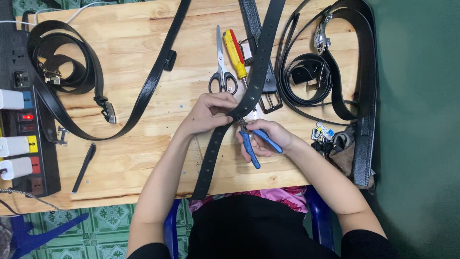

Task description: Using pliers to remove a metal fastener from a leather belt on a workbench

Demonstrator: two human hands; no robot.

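1. Head view, hands: the left hand [209, 111] pinches a long black punched belt [239, 103] against the wooden table [143, 158], fingers closed over the strap near its middle
2. Head view, hands: the right hand [268, 136] is wrapped around blue-handled pliers [251, 141], whose nose touches the belt's edge just beside the left fingers; the handles are spread apart in the palm
3. Head view, the belt: it runs diagonally from the table's far edge, between both hands, down to the near edge in front of the person's lap
4. Head view, nearby tools: scissors [222, 72] and a yellow-and-red screwdriver [235, 53] lie side by side just beyond the left hand; a metal buckle [270, 101] sits on the table just right of the strap
5. Head view, right side: several coiled black belts [330, 72] lie in a heap, with a bunch of keys [323, 134] near the right wrist
6. Head view, left side: more looped belts [62, 67], a black pen [84, 167], and a power strip [24, 120] with white plugs at the table's edge
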